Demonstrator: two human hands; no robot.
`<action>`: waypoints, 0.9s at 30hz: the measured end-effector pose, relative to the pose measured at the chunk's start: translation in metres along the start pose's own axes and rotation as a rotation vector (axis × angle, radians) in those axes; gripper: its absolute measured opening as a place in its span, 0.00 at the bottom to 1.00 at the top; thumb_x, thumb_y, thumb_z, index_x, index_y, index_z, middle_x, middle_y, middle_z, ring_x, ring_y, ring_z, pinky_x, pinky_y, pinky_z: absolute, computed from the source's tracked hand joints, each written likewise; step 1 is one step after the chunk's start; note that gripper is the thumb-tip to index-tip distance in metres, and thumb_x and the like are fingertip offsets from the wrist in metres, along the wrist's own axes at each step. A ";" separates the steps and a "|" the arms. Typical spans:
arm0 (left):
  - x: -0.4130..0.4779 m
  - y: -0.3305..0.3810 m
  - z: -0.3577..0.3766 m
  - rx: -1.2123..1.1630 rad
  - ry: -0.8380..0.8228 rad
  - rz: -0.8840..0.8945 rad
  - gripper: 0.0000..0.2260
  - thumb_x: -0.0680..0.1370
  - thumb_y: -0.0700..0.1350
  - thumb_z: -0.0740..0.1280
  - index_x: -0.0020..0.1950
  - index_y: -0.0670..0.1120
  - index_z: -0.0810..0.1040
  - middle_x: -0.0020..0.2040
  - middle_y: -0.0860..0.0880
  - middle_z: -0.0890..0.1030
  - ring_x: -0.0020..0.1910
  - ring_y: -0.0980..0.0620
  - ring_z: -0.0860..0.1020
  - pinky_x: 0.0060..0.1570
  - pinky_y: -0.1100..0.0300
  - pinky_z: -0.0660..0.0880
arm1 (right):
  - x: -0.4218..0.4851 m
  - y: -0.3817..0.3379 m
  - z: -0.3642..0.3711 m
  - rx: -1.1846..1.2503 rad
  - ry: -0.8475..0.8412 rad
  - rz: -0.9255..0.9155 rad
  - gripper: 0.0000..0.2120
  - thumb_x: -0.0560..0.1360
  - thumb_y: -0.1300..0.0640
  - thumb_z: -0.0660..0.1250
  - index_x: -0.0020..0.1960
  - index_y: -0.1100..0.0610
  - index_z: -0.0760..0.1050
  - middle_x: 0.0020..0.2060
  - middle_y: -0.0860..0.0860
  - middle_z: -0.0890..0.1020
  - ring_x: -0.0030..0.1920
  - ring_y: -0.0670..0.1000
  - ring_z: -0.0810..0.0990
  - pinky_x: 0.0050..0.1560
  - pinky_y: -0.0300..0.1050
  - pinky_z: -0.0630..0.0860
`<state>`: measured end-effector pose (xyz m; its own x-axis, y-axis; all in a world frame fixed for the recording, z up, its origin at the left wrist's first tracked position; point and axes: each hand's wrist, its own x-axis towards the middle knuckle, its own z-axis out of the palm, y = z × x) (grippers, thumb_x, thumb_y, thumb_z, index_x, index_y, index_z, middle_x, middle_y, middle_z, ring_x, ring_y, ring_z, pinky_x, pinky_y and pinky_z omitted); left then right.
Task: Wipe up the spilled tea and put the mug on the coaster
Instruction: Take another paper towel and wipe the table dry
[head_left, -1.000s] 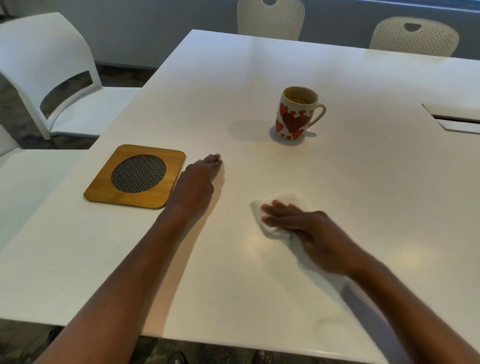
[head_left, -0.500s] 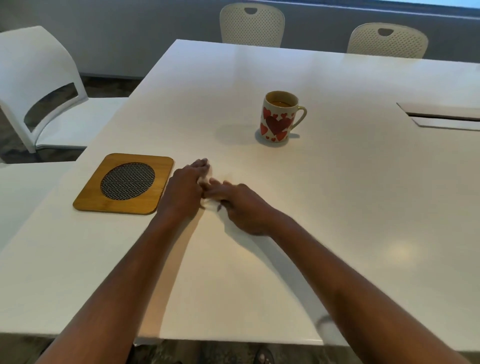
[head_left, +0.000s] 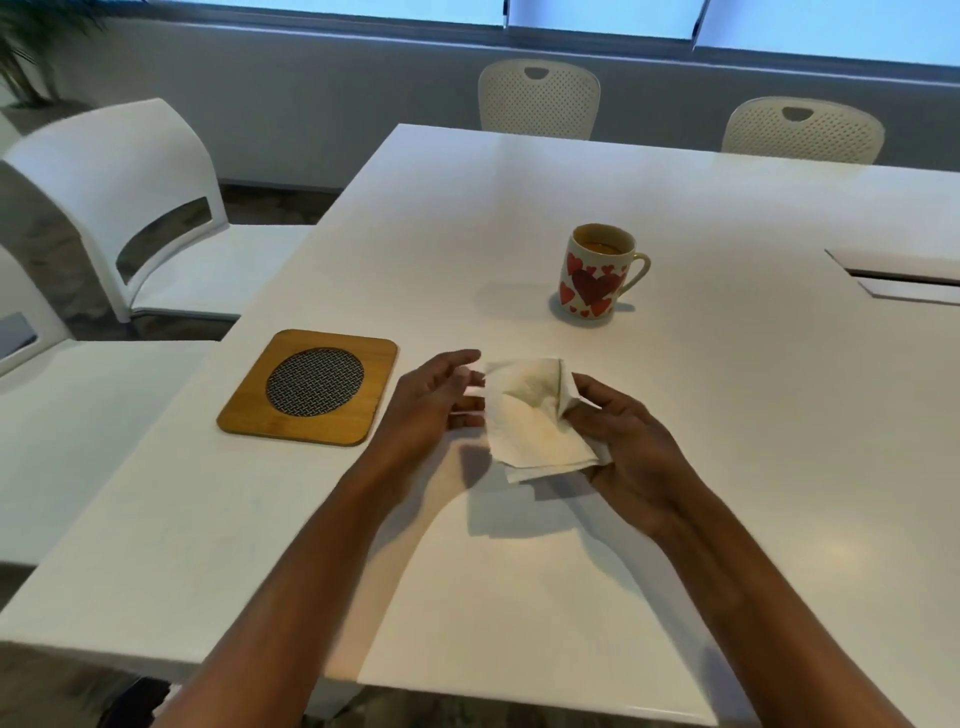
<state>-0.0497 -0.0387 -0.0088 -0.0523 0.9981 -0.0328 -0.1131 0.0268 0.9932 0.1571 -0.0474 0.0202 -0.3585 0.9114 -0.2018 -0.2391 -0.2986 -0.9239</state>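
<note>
**Q:** What is the setting, largest element first?
**A:** A meeting room with a grey wall beneath a strip of windows. A white tabletop fills the view, with a cable hatch at its right. A solid white chair stands at the left side. A perforated chair and a second perforated chair stand at the far side.

**Q:** And the task objects?
**A:** The wooden coaster has a round mesh inset and lies flat near the tabletop's left edge. The paper napkin is creased and stained yellow, and is held clear of the tabletop with its shadow beneath. The heart-patterned mug stands upright on bare tabletop with tea inside and its handle pointing right, well apart from the coaster.

**Q:** What are the hands doing?
**A:** The right hand has its fingers curled, pinching the napkin's right edge. The left hand has its fingers loosely spread and holds nothing. Its fingertips are at the napkin's left edge, and contact cannot be told.

**Q:** Which relation governs the coming move?
**A:** The mug lies ahead of both hands, nearer the right hand, with its handle on that side. The coaster lies just beside the left hand. No puddle shows, so wiping is probably finished. The mug's path would run left and toward the person, carried level since it holds tea.
</note>
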 end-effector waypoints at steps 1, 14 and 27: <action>-0.008 0.005 -0.001 -0.053 -0.015 -0.044 0.12 0.80 0.49 0.62 0.58 0.47 0.81 0.48 0.45 0.85 0.44 0.47 0.83 0.40 0.57 0.80 | 0.004 0.002 0.007 0.031 0.025 0.018 0.16 0.79 0.64 0.60 0.50 0.50 0.84 0.49 0.54 0.86 0.46 0.52 0.86 0.36 0.41 0.80; -0.061 0.028 -0.056 0.362 0.303 0.297 0.09 0.72 0.41 0.74 0.45 0.56 0.82 0.41 0.54 0.84 0.41 0.57 0.82 0.36 0.64 0.79 | 0.026 0.004 0.098 -0.539 0.048 -0.146 0.04 0.73 0.57 0.72 0.46 0.50 0.81 0.38 0.48 0.86 0.34 0.49 0.85 0.27 0.44 0.79; -0.125 0.041 -0.147 1.172 0.471 0.567 0.08 0.77 0.43 0.64 0.50 0.41 0.80 0.56 0.46 0.74 0.44 0.53 0.75 0.36 0.60 0.78 | 0.028 0.027 0.232 -0.532 -0.381 -0.027 0.11 0.81 0.53 0.60 0.54 0.53 0.81 0.49 0.50 0.85 0.51 0.51 0.85 0.49 0.46 0.83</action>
<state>-0.1938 -0.1707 0.0198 -0.1644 0.7817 0.6017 0.9150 -0.1071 0.3891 -0.0690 -0.0960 0.0651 -0.6766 0.7235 -0.1370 0.1913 -0.0070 -0.9815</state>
